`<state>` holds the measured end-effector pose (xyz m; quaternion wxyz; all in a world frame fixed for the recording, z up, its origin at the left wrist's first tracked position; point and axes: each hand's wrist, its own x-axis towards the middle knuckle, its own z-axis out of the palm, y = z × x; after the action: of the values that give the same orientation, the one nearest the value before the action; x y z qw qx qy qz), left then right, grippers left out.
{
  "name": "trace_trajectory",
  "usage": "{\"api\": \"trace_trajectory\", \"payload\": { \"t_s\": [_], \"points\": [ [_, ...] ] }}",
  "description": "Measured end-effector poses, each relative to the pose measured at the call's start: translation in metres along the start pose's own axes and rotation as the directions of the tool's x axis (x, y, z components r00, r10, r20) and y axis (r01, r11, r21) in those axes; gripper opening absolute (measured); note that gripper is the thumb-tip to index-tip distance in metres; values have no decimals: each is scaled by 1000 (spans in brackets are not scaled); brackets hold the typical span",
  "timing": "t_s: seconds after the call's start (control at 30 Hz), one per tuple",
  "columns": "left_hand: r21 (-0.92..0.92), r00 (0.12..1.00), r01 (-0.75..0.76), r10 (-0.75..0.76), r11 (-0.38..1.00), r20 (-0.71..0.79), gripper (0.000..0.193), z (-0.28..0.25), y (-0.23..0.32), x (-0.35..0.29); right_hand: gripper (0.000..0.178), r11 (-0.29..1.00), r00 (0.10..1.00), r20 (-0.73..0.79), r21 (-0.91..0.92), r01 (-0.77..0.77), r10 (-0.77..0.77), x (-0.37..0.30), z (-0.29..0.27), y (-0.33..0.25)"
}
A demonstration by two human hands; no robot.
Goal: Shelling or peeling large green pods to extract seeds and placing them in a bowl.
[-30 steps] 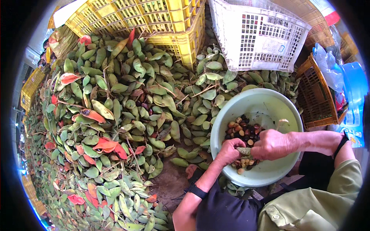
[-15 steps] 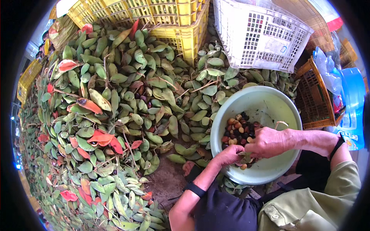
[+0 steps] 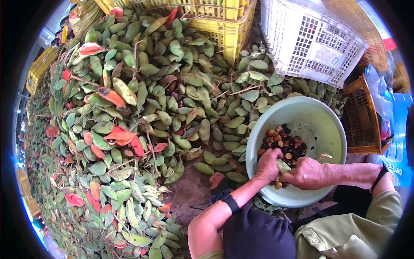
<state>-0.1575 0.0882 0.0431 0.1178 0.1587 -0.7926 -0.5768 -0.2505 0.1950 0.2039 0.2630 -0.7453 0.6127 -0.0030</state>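
- Pod heap (image 3: 142, 108): flat, oval, leathery pods, mostly green with some orange-red ones, are spread over the ground to the left of and beyond the basin; thin woody stalks are mixed in.
- Crates: a yellow crate (image 3: 215, 17) and a white crate (image 3: 315, 41), both of rigid plastic lattice, are seen beyond the heap.
- Basin (image 3: 319, 121): round, smooth, pale green plastic; seeds (image 3: 284, 146), glossy and rounded, tan to near-black, are piled at its near side.
- Left hand (image 3: 268, 166) and right hand (image 3: 308, 173): both grips are closed on one green pod (image 3: 282, 165), held between them over the basin's near rim.
- Risk (judged): seeds could be dropped outside the basin, because the pod is held close to the rim; the smooth husk could slip in the fingers.
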Motion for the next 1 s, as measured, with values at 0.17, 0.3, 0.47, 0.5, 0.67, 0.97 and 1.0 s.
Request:
{"api": "trace_trajectory", "payload": {
  "t_s": [0.17,0.3,0.47,0.5,0.67,0.97,1.0],
  "points": [
    [23,949,-42,47,999,-310,28,-25,6,7,34,931,931,-57,87,-355,361,12,3,23],
    [-8,946,-81,74,997,-314,30,-28,20,9,39,888,896,-78,198,-416,437,10,26,32],
    [-348,951,81,-177,934,-255,41,-26,9,13,35,822,851,-207,443,-359,483,11,42,34],
    [-29,987,120,-122,992,-108,41,-32,2,8,32,814,856,-134,410,-411,499,10,40,34],
    [-163,998,58,-62,985,-21,36,-30,20,18,33,494,722,-97,790,-363,685,-6,43,59],
    [-9,994,38,-37,999,102,27,-31,11,17,35,281,661,4,903,-324,750,-3,72,69],
    [74,980,96,-107,993,169,28,-26,-1,14,34,496,697,-52,741,-453,715,-2,67,65]
  ]
}}
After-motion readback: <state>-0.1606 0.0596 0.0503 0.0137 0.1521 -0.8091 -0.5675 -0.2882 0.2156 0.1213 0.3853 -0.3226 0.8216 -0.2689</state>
